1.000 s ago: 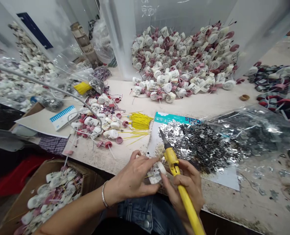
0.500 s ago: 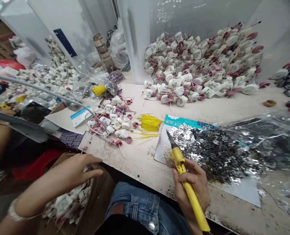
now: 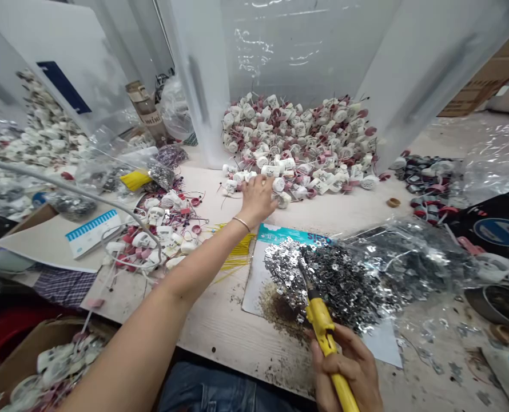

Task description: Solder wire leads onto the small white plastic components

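My right hand point(image 3: 351, 366) is wrapped round a yellow soldering iron point(image 3: 322, 320). The iron's dark tip points up and away, over a heap of small shiny metal pieces point(image 3: 340, 280) on a white and teal sheet point(image 3: 253, 289). Across the table, my left hand point(image 3: 257, 200) reaches to the near edge of a big pile of white and pink plastic parts with wires point(image 3: 301, 131). Its fingers are apart at the white parts, and I cannot tell whether they touch one. Beneath my left forearm lie thin yellow wires point(image 3: 239, 252), partly hidden.
A smaller group of white and pink parts point(image 3: 164, 229) lies to the left, crossed by a grey cable point(image 3: 61, 183). A clear plastic bag point(image 3: 426, 257) spreads at the right. Upright translucent panels point(image 3: 203, 86) stand behind. A carton of parts point(image 3: 61, 366) sits at lower left.
My left hand has moved from beside the table edge, above the carton, forward and right to the pile. My right hand still holds the soldering iron. The view has turned right.
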`<control>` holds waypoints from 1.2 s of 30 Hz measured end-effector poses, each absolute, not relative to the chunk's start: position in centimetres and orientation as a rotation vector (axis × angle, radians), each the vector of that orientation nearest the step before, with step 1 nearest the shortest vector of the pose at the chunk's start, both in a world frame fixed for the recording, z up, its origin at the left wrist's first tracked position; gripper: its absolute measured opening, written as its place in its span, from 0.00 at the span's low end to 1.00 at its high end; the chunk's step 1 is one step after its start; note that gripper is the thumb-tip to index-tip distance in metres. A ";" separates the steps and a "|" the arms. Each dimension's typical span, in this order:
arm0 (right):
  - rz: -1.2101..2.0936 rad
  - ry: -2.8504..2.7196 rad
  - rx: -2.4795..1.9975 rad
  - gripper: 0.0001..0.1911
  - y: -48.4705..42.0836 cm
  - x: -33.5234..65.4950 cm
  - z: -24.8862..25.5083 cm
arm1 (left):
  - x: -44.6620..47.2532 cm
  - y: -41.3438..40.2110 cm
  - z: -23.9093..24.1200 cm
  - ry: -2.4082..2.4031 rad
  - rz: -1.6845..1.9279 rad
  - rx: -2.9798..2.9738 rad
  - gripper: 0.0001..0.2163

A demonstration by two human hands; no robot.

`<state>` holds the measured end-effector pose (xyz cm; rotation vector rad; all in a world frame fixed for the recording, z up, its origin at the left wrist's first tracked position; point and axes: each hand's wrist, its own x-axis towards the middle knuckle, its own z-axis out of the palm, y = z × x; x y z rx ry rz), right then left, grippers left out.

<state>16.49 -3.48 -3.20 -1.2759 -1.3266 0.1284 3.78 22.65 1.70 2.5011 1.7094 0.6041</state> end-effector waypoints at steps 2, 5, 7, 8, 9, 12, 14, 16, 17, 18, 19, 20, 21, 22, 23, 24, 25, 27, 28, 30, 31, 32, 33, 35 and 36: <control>0.136 -1.337 -1.296 0.12 -3.3 16.6 -3.2 | 4.6 23.2 1.6 1.617 0.615 2.604 0.18; 0.153 -1.349 -1.317 0.12 -3.3 16.7 -3.1 | 5.2 23.9 1.0 1.524 0.571 2.697 0.16; 0.159 -1.329 -1.310 0.12 -3.4 16.8 -3.1 | 5.1 24.3 0.5 1.504 0.545 2.714 0.09; 0.170 -1.315 -1.307 0.12 -3.4 16.9 -3.1 | 4.9 24.4 0.3 1.495 0.559 2.700 0.06; 0.185 -1.301 -1.296 0.12 -3.5 16.9 -3.1 | 4.5 24.3 0.2 1.488 0.600 2.663 0.04; 0.232 -1.280 -1.274 0.12 -3.6 17.0 -3.2 | 3.2 22.8 0.4 1.469 0.869 2.452 0.06; 0.257 -1.234 -1.261 0.12 -3.3 16.9 -3.0 | 2.3 20.8 0.8 1.396 1.068 2.360 0.06; 0.279 -1.148 -1.261 0.13 -2.7 16.7 -2.7 | 1.5 18.5 0.9 1.228 1.184 2.391 0.06; 0.291 -1.100 -1.260 0.13 -2.3 16.6 -2.5 | 1.1 17.5 0.9 1.137 1.194 2.434 0.05; 0.299 -1.055 -1.265 0.13 -1.9 16.4 -2.4 | 0.9 16.6 0.7 1.068 1.179 2.472 0.05; 0.300 -1.024 -1.274 0.13 -1.5 16.2 -2.3 | 0.7 16.0 0.4 1.032 1.152 2.492 0.05; 0.298 -1.010 -1.283 0.13 -1.2 16.1 -2.3 | 0.6 15.6 0.0 1.034 1.131 2.485 0.05; 0.294 -1.010 -1.289 0.13 -1.0 15.9 -2.2 | 0.6 15.5 -0.4 1.064 1.121 2.449 0.05; 0.291 -1.015 -1.292 0.13 -0.9 15.8 -2.2 | 0.6 15.8 -0.9 1.108 1.128 2.382 0.05; 0.287 -1.027 -1.293 0.13 -0.9 15.7 -2.2 | 0.8 16.2 -1.3 1.147 1.146 2.291 0.05; 0.284 -1.040 -1.293 0.13 -1.0 15.7 -2.3 | 1.0 16.9 -1.6 1.169 1.176 2.179 0.05; 0.287 -1.047 -1.293 0.13 -1.2 15.7 -2.3 | 1.3 17.8 -1.7 1.169 1.208 2.049 0.05; 0.280 -1.039 -1.303 0.13 -1.7 15.8 -2.3 | 2.1 19.7 -1.7 1.122 1.276 1.745 0.05; 0.278 -1.028 -1.316 0.13 -2.0 16.0 -2.4 | 2.5 20.7 -1.5 1.094 1.305 1.582 0.05; 0.287 -1.000 -1.334 0.13 -2.3 16.3 -2.4 | 3.3 22.5 -0.9 1.057 1.340 1.276 0.05; 0.307 -0.984 -1.330 0.13 -2.4 16.4 -2.5 | 3.6 23.2 -0.6 1.048 1.348 1.163 0.04; 0.327 -0.969 -1.317 0.13 -2.4 16.5 -2.5 | 3.8 23.8 -0.2 1.038 1.354 1.092 0.04; 0.345 -0.960 -1.299 0.13 -2.4 16.7 -2.5 | 3.9 24.3 0.0 1.025 1.356 1.072 0.05; 0.360 -0.947 -1.272 0.13 -2.1 16.8 -2.5 | 3.8 24.7 0.2 0.998 1.345 1.185 0.07; 0.357 -0.948 -1.268 0.13 -2.0 16.8 -2.5 | 3.8 24.8 0.0 0.993 1.312 1.297 0.07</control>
